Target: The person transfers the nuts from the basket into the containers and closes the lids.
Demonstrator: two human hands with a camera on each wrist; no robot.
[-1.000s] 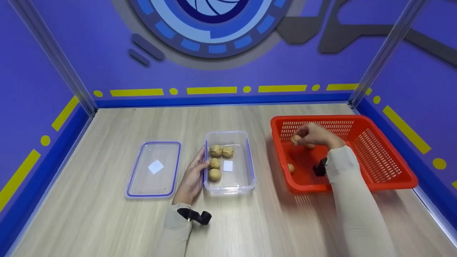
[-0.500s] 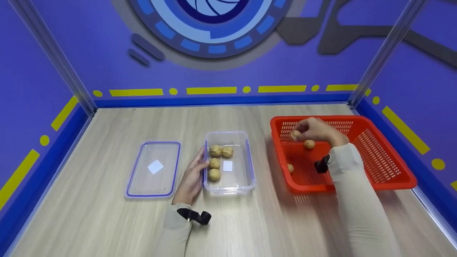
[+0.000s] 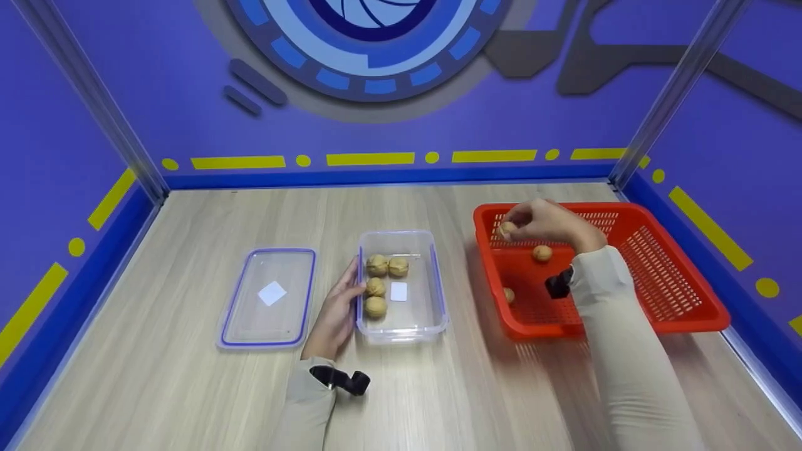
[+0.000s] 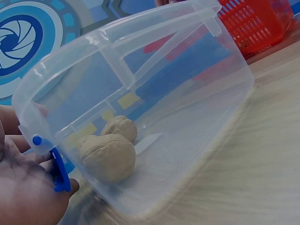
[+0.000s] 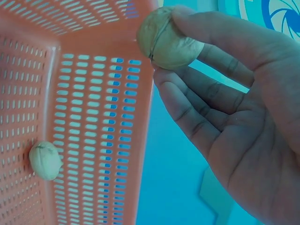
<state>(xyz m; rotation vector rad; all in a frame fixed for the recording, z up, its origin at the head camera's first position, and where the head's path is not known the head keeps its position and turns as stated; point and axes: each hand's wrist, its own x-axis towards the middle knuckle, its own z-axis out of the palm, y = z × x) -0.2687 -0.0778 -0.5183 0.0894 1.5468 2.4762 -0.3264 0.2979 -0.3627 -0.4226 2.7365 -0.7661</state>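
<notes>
Clearly, the left wrist view shows the left hand [image 4: 29, 180] gripping the side of an open, clear, rectangular plastic box [image 4: 187, 140] beside its blue plastic latch [image 4: 60, 171], presumably to steady it. Right wrist view: the right hand [image 5: 253, 110] pinches 1 round tan walnut [image 5: 171, 40], a fingertip hold apparently suited to its size, near the rim of the red perforated plastic basket [image 5: 140, 122]. Head view: 4 boxed walnuts [image 3: 376, 287] right of the left hand; clear, blue-edged plastic lid [image 3: 269, 321] left of it, likely for access; 2 loose walnuts [image 3: 542, 253] in the basket, nearer the person than the right hand. Surface: pale wood-grain table [image 3: 407, 394]. Room: purple printed panels [image 3: 401, 134] beyond the hands.
</notes>
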